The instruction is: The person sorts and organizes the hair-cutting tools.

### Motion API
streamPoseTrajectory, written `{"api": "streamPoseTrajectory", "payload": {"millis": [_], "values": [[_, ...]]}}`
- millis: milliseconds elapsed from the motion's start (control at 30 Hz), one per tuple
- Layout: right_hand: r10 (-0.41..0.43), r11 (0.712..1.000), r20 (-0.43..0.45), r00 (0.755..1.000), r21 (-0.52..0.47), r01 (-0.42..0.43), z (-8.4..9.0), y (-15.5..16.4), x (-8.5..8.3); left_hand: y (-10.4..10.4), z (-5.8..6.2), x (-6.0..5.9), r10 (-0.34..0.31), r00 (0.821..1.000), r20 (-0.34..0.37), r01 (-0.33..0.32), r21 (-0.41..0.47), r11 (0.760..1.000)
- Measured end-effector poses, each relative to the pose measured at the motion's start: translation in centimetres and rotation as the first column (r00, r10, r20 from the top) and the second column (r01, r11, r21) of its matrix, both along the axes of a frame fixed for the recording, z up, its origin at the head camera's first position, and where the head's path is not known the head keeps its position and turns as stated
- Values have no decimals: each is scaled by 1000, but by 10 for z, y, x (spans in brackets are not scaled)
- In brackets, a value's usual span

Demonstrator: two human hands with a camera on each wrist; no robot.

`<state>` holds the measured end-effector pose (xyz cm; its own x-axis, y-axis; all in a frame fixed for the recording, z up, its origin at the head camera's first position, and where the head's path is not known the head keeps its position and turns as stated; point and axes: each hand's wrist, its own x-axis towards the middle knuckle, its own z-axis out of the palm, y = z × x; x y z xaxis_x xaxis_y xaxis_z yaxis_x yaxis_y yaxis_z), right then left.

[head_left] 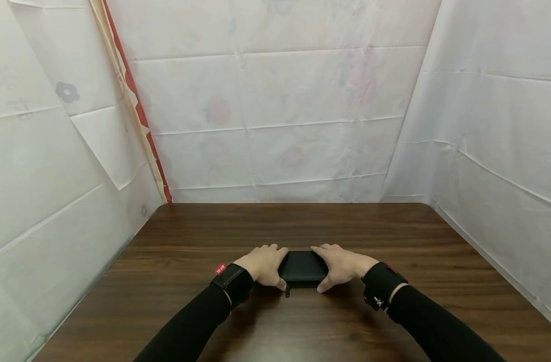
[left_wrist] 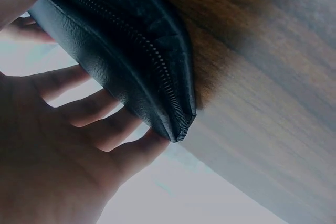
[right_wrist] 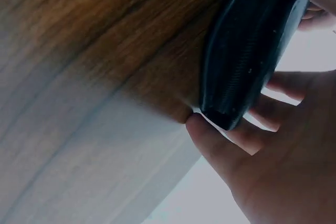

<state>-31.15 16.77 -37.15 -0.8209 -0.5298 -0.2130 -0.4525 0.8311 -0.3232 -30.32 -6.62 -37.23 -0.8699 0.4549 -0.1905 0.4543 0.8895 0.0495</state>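
A small black zippered pouch (head_left: 302,269) lies flat on the dark wooden table (head_left: 302,221), near its front middle. My left hand (head_left: 263,265) grips the pouch's left end, fingers over the top and thumb at the near edge. My right hand (head_left: 343,265) holds the right end the same way. The left wrist view shows the pouch (left_wrist: 126,51) with its zipper along the edge and my fingers (left_wrist: 100,129) curled over it. In the right wrist view the pouch's corner (right_wrist: 236,61) sits against my fingers (right_wrist: 252,129). A zipper pull hangs at the near left corner.
White patterned sheets (head_left: 280,110) hang as walls on the left, back and right of the table. A red and cream strip (head_left: 130,100) runs diagonally down the left back corner. Bare wood lies beyond and to both sides of the pouch.
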Motion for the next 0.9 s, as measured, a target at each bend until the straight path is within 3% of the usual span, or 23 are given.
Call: {"api": "streamPoseTrajectory", "payload": {"millis": [300,600,900], "values": [[-1,999,-2,1000,53,2,1,-2,-5,-1,-1,-1,-9,1000,5,9,2,1000],[13,1000,13,1000,26,-13,1,1,-3,-7,-2,2,-44,999,3,44,22,999],[19,1000,-28,999,22,-18,-2,5,-2,-9,-3,7,-78,997,-19,79,70,994]]}}
